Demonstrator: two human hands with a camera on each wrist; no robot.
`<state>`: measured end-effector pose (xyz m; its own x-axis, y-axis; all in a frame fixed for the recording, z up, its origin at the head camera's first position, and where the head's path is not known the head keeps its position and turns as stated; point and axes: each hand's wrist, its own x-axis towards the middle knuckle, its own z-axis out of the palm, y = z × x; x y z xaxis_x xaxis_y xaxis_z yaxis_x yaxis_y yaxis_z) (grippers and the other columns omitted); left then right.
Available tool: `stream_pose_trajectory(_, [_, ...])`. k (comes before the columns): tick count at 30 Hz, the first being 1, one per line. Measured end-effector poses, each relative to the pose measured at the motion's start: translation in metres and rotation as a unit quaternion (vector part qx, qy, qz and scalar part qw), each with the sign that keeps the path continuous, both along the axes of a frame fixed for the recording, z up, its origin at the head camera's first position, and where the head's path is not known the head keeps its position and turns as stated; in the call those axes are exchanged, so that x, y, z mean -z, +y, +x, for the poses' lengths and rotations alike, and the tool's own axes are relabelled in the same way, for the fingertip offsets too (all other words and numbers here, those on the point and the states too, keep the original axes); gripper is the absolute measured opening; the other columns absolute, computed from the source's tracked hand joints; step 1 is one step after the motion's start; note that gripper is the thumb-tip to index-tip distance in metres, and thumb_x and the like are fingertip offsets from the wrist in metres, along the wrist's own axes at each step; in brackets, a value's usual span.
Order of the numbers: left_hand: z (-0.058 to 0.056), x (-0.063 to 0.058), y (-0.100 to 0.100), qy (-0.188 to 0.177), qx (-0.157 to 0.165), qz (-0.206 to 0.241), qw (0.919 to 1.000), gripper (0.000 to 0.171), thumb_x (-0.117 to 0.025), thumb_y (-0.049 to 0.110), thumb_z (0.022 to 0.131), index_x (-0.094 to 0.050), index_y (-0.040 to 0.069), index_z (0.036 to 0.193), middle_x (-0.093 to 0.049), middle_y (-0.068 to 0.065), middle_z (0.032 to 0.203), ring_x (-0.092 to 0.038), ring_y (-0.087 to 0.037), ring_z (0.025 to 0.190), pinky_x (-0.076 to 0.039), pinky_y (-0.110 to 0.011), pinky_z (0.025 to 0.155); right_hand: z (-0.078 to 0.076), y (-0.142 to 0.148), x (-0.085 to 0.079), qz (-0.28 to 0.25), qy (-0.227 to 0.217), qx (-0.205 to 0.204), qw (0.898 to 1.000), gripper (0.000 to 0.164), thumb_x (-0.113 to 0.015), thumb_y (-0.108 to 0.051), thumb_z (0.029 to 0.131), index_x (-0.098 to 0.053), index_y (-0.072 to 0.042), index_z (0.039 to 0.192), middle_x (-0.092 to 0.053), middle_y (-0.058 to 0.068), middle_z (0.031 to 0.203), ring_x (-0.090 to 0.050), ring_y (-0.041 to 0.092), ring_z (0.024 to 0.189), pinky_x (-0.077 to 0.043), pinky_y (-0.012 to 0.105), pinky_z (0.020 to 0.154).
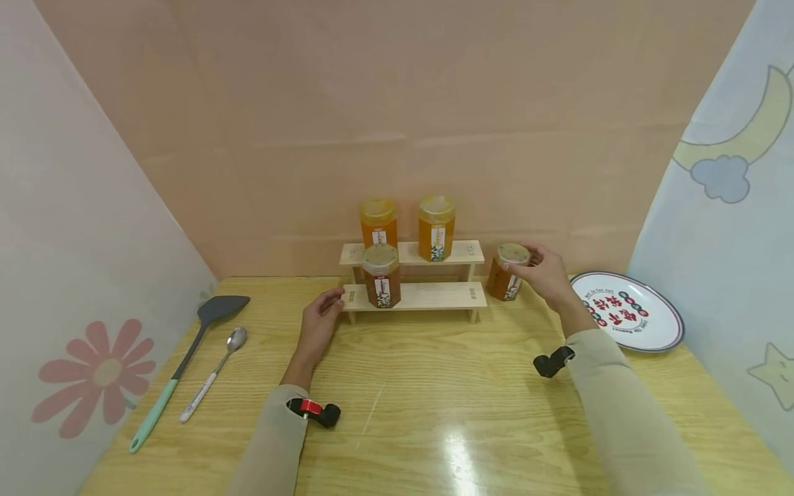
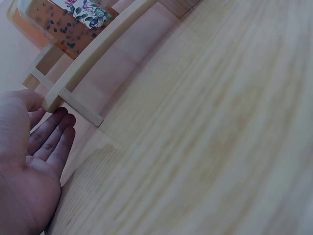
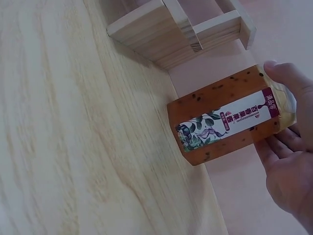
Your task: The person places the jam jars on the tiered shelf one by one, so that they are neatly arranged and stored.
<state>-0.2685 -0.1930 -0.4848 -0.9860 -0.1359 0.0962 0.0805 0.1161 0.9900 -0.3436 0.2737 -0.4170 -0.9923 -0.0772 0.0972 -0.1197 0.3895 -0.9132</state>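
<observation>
My right hand (image 1: 546,275) grips a jar of dark amber jam with black seeds (image 3: 225,117) around its lid, thumb on one side and fingers on the other. That jar is just right of a two-tier wooden shelf (image 1: 428,296), close over the table. With my left hand (image 1: 319,324) I pinch the left end of the lower tier; in the left wrist view the thumb lies at the board's end and the fingers (image 2: 61,142) reach beneath it. On the lower tier stands a similar seeded jar (image 1: 381,279). Two orange-yellow jars (image 1: 378,220) (image 1: 437,231) stand on the upper tier.
A white oval plate with red lettering (image 1: 645,331) lies at the right, near my right forearm. On the left lie a dark spatula with a mint handle (image 1: 186,358) and a metal spoon (image 1: 217,368). Papered walls enclose the wooden table (image 1: 422,399) at the back and sides.
</observation>
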Motion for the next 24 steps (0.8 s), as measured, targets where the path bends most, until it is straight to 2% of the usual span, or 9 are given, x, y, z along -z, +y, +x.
stream_pose_trajectory(4, [-0.001,0.001,0.000,-0.015,0.004,0.000,0.9999,0.038,-0.058,0.013,0.106,-0.059,0.002,0.142,-0.058,-0.017,0.149,-0.052,-0.025,0.136,-0.046,-0.003,0.092,0.002,0.003,0.003,0.005,0.008,0.013,1.000,0.074,-0.076,-0.026,0.096,-0.041,-0.002,0.155,-0.052,0.021,0.148,-0.055,0.010,0.117,-0.048,0.005,0.084])
stream_pose_trajectory(7, [-0.001,0.001,0.000,-0.028,0.008,-0.004,0.9996,0.039,-0.056,0.012,0.107,-0.057,0.001,0.144,-0.056,-0.018,0.151,-0.051,-0.027,0.139,-0.045,-0.002,0.092,0.005,0.004,0.004,0.011,0.012,0.014,1.000,0.073,-0.076,-0.027,0.095,-0.042,-0.002,0.155,-0.053,0.019,0.146,-0.055,0.004,0.110,-0.050,0.005,0.083])
stream_pose_trajectory(11, [-0.001,0.001,-0.001,-0.027,0.012,-0.004,0.9996,0.039,-0.056,0.012,0.107,-0.056,0.001,0.144,-0.055,-0.018,0.151,-0.050,-0.028,0.140,-0.045,-0.002,0.092,0.013,0.005,-0.002,0.015,0.011,0.022,1.000,0.074,-0.078,-0.033,0.093,-0.046,-0.005,0.153,-0.055,0.018,0.143,-0.057,0.004,0.110,-0.051,0.006,0.083])
stream_pose_trajectory(19, [0.001,0.001,-0.001,0.005,0.001,-0.006,1.0000,0.035,-0.060,0.016,0.106,-0.062,0.005,0.139,-0.062,-0.015,0.144,-0.055,-0.022,0.131,-0.048,-0.006,0.094,0.038,0.004,-0.025,0.028,0.010,0.031,0.999,0.079,-0.079,-0.043,0.092,-0.046,-0.007,0.154,-0.057,0.014,0.139,-0.058,0.003,0.109,-0.052,0.008,0.082])
stream_pose_trajectory(24, [0.002,0.001,-0.001,0.001,-0.002,-0.019,0.9998,0.034,-0.059,0.019,0.106,-0.062,0.008,0.139,-0.062,-0.012,0.143,-0.056,-0.020,0.130,-0.048,-0.009,0.096,0.049,0.005,-0.032,0.031,0.004,0.041,0.999,0.079,-0.078,-0.045,0.091,-0.046,-0.010,0.155,-0.056,0.011,0.141,-0.057,0.002,0.110,-0.051,0.007,0.082])
